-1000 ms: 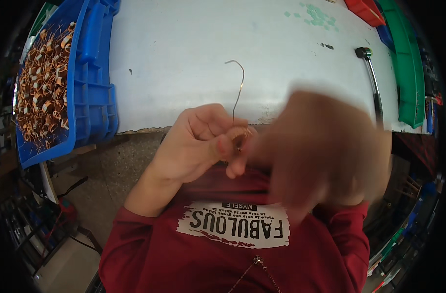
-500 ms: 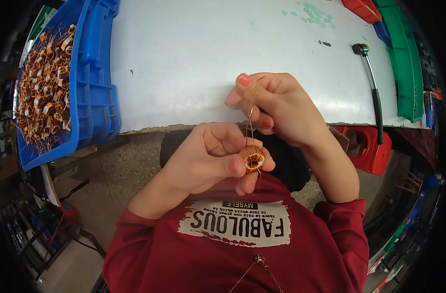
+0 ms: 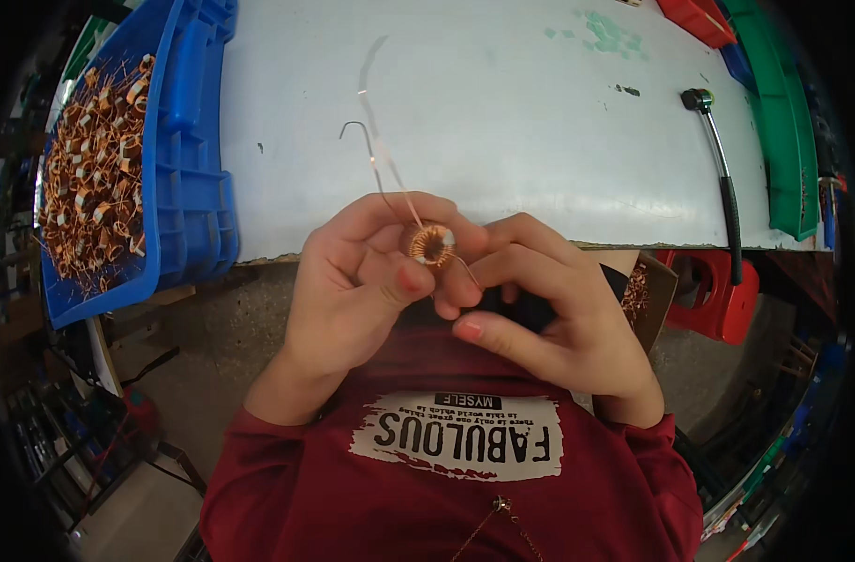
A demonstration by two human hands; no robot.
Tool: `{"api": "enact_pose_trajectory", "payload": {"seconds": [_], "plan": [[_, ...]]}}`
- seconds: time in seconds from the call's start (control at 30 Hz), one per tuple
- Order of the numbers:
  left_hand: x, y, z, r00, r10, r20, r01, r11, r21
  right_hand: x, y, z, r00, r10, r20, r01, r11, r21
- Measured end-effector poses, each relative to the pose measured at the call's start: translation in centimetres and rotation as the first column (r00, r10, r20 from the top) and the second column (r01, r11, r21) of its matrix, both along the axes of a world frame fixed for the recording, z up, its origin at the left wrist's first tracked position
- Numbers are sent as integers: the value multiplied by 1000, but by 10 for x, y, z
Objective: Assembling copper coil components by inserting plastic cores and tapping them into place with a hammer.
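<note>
Coil (image 3: 421,242) in the left hand (image 3: 348,276), held up at the near edge of the surface (image 3: 540,140). Its winding looks well along: copper turns wrap most of the face in view, and a pale patch at its right shows no wire. What seems left undone is the loose wire (image 3: 373,170): a long hooked length rises beyond the coil, with a blurred strand beside it, and a shorter end (image 3: 468,272) sticks out toward the right hand (image 3: 563,309). The far side of the coil is hidden, so its turns cannot be judged.

The left grip is closed about the coil, thumb against fingers. The right grip, just right of the coil, has thumb and forefinger parted; it appears to hold nothing, though whether a finger touches the short end cannot be told.

Well left of the coil, a blue bin (image 3: 189,94) holds a heap of similar pieces (image 3: 95,183), pale patches and loose ends showing. Right of the coil lie a black-handled tool (image 3: 716,145) and, farther out, a green bin (image 3: 785,122).
</note>
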State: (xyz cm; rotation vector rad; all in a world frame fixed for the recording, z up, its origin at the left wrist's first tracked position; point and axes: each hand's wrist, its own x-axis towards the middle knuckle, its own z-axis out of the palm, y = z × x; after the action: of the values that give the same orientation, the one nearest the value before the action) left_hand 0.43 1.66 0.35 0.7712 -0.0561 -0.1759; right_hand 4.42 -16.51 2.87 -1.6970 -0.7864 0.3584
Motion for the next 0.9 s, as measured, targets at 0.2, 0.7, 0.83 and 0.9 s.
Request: {"api": "enact_pose_trajectory", "payload": {"seconds": [0.2, 0.7, 0.83, 0.9], "plan": [[-2, 5, 0, 995, 98, 32, -103, 958, 269, -12, 3, 14, 961, -45, -273, 20, 996, -92], [-1, -7, -9, 999, 42, -22, -43, 999, -17, -11, -8, -26, 888, -88, 451, 161, 979, -125], [0, -5, 2, 996, 82, -29, -80, 994, 74, -10, 5, -38, 830, -124, 545, 190, 979, -67], [6, -1, 14, 997, 31, -71, -9, 958, 286, -13, 5, -42, 788, -104, 607, 241, 959, -148]]}}
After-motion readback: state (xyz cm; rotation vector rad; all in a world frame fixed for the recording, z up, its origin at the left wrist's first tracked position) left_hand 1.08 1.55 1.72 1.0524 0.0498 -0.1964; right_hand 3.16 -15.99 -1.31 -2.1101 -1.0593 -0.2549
